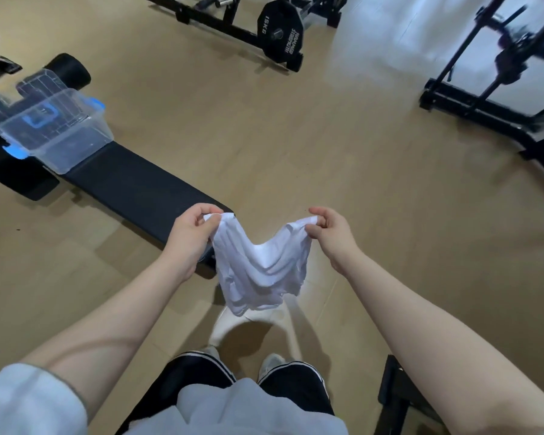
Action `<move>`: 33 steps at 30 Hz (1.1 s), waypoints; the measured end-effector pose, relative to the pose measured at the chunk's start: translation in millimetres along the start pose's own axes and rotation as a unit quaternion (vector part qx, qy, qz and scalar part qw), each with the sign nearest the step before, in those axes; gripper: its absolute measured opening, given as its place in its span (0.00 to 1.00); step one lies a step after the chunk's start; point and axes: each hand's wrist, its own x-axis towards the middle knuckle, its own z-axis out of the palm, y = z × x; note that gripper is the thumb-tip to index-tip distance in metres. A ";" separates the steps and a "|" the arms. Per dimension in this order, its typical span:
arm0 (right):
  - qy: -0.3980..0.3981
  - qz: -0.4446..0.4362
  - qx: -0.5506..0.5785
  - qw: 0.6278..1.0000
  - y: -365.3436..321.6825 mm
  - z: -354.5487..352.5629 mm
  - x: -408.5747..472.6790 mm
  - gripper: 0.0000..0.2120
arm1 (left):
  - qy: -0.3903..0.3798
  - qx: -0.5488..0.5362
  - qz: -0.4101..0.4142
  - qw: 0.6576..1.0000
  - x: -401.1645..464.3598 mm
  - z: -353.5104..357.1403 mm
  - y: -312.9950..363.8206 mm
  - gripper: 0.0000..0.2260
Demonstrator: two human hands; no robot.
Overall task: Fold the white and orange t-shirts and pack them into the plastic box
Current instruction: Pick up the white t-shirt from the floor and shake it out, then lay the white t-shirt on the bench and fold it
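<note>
The plastic box sits at the far left end of the long black counter. It is open and see-through, with blue clips, and I see no shirt in it.

At the near end of the counter, the left hand pinches one top corner of the white t-shirt between thumb and fingers. The right hand pinches the other top corner the same way. The hands are apart, and both grip the cloth.

The white t-shirt hangs in the air between them, above the floor and just past the counter's near end. Its top edge runs left to right from hand to hand and sags in the middle. The rest droops down in bunched folds, so its long way points to the floor.

I think the shirt is being opened out for folding. To do it well, pull the hands wider so the top edge goes straight, give a little shake, then lay it flat on the counter.

I cannot see the orange t-shirt.
</note>
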 end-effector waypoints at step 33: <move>-0.137 -0.023 -0.390 0.910 -133.9 507.1 443.3 0.17 | 0.341 -0.099 -0.259 0.898 430.7 -286.7 -184.7 0.05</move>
